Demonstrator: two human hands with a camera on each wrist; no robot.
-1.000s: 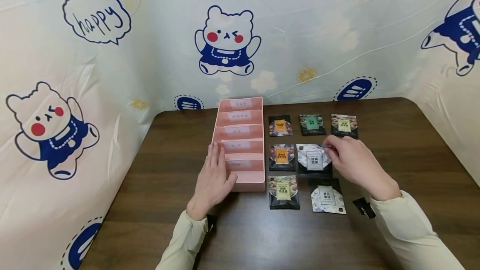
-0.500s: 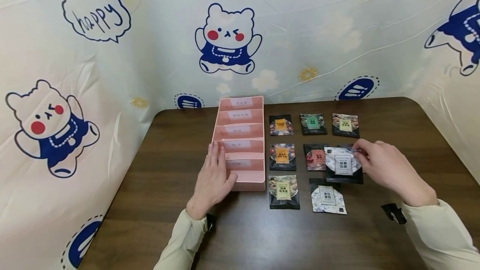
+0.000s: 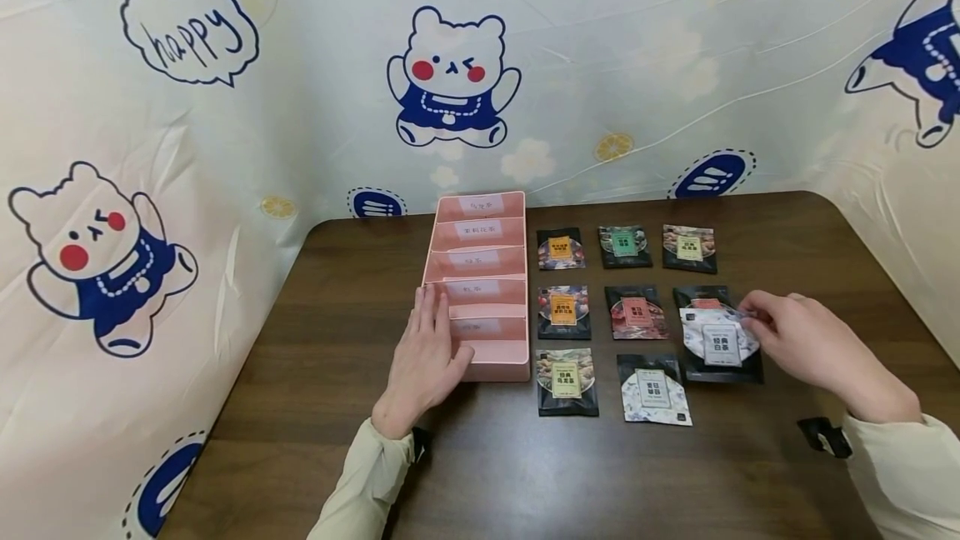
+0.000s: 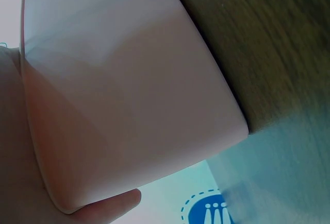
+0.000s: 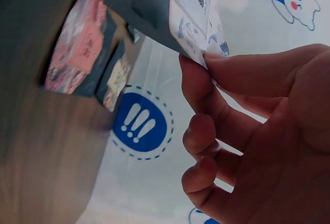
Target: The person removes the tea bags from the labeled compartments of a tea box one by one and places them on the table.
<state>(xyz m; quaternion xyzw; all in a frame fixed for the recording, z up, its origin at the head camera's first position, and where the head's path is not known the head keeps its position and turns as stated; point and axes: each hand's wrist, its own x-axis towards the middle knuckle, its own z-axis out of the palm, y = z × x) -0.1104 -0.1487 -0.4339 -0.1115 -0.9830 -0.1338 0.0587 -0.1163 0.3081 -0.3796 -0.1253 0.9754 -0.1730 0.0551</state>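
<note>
Between thumb and index finger, my right hand (image 3: pixel 817 348) pinches the edge of a white-and-black tea sachet (image 3: pixel 720 344). In the right wrist view this sachet (image 5: pixel 193 13) hangs above the table, its corner at the fingertips. It overlaps a red-labelled sachet (image 3: pixel 697 297) in the head view, hiding most of it. My left hand (image 3: pixel 426 357) rests with straight fingers on the left front rim of a pink divided box (image 3: pixel 495 372). Close up in the left wrist view, the box wall (image 4: pixel 134 95) fills the frame, with the thumb at its lower corner.
Right of the box, sachets lie in rows: orange-labelled (image 3: pixel 561 248), green-labelled (image 3: pixel 625 247), yellow-green-labelled (image 3: pixel 688 248) at the back, a red one (image 3: pixel 636 312) mid-row, a white one (image 3: pixel 654 390) in front. Each box compartment carries a paper label (image 3: pixel 480 257). A printed curtain (image 3: pixel 585 65) borders the table.
My right hand has carried the white-and-black sachet rightward, from over the middle red sachet to over the right-hand one, uncovering the middle one. My left hand stays on the box.
</note>
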